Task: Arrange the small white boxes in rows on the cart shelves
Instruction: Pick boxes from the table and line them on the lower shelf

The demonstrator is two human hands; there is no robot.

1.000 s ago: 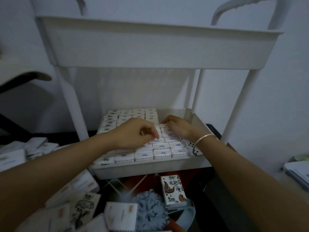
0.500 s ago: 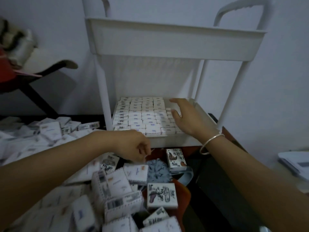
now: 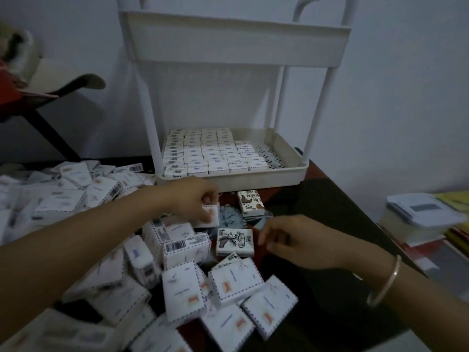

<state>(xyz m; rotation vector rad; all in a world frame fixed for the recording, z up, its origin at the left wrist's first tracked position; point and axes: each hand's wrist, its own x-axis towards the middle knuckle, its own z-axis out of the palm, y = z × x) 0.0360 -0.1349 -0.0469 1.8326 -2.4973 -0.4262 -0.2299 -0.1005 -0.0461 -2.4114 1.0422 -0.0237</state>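
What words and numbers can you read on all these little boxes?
No text reads clearly here.
Picture box: characters, too blurred.
Second picture box: characters, too blurred.
Barcode box: digits too small.
Shelf boxes: blue marks, too small.
White box in left hand: blurred.

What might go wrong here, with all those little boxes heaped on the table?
The left hand pinches a white box out of a loose heap; its neighbours may slide or topple. The right hand hovers by a patterned box, which might get mixed into the white rows. Only a narrow bare strip shows on the lower shelf, so a box may sit crooked there.
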